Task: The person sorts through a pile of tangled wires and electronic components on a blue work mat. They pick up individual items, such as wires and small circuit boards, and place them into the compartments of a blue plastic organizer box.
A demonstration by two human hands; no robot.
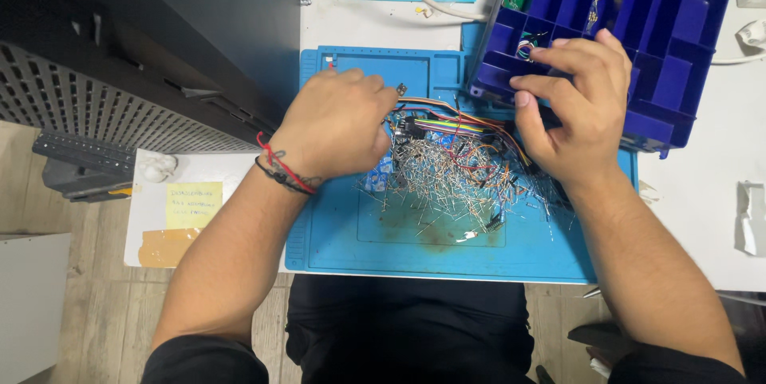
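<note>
A blue work mat covered the white bench, and both of the person's hands were over its far half. Beyond the right hand, tipped so its near edge rested on the mat, stood a dark blue compartment box; most of its cells looked bare, with a few small parts in the ones farthest from the hand.

Between the two hands lay the heap of loose wire-legged components, spread wide and thin toward the person's body. It sat just to the right of the left hand and just to the left of the right hand, nearer the body than both.

A flat ribbon of coloured jumper wires ran across the top of the heap, its long axis going hand to hand, left to right. The left hand was the nearer to its end: the fingers were curled together there, seemingly pinched on a small dark connector at the ribbon's tip, though the contact itself was too small to make out. The right hand hovered with fingers loosely bent and parted, its fingertips at the box's near wall, closed on nothing I could see.
</note>
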